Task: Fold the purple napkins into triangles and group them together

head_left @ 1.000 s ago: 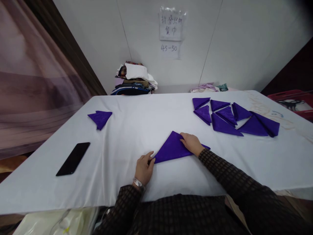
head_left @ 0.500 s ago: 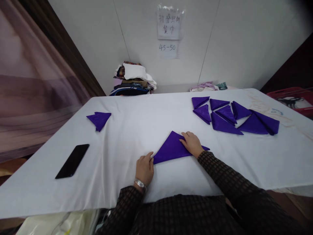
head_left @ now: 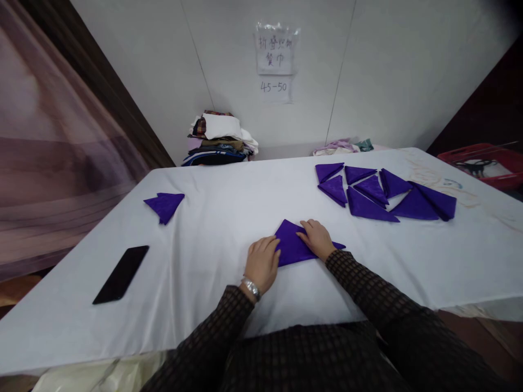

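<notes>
A folded purple cloth napkin [head_left: 292, 245] lies in front of me, its top point facing the far side of the table. My left hand [head_left: 262, 262], with a silver band at the wrist, rests over the left end and covers that corner. Its fingers are stretched out and lie flat on the cloth. Across the right part lies my right hand [head_left: 317, 239], fingers extended and thumb apart, pressing on the cloth. A narrow purple tip sticks out to the right beyond it. What is under both palms is hidden.
Several folded purple napkins [head_left: 373, 215] are grouped at the right back of the white-covered table [head_left: 220, 207]. Another purple napkin [head_left: 165, 206] and a black phone [head_left: 121, 275] lie at left. Stacked clothes [head_left: 223, 139] stand behind; a red basket [head_left: 506, 163] is at far right.
My left hand has moved right from the napkin's left corner onto the cloth, its fingers flattening over it. My right hand has stayed in place on the napkin. The view has shifted slightly.
</notes>
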`<act>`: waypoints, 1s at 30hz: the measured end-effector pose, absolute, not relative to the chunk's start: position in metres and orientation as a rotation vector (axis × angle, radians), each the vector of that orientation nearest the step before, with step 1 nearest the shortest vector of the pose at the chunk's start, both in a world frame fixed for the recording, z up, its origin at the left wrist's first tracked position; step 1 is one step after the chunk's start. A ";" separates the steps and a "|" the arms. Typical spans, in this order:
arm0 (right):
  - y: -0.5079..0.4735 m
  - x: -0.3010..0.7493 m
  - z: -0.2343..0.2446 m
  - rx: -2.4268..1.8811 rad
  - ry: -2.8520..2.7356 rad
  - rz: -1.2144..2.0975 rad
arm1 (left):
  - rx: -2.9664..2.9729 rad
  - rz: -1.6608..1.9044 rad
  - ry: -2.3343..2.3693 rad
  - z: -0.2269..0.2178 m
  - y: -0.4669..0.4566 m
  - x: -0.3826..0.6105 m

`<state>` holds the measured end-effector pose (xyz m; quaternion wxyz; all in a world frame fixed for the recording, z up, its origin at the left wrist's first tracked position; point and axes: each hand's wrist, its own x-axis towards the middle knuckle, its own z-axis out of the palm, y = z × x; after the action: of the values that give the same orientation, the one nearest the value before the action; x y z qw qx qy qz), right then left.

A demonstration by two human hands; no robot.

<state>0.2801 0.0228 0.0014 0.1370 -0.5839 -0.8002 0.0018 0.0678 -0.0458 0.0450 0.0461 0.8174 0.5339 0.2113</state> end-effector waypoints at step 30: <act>-0.030 0.409 0.004 -1.638 -2.564 0.210 | 2.652 0.092 1.547 0.002 0.026 0.111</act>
<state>0.4086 -0.0302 0.0042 0.0459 -0.5364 -0.8399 0.0689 0.1114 0.0256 0.0024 0.0350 0.8628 0.5034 0.0299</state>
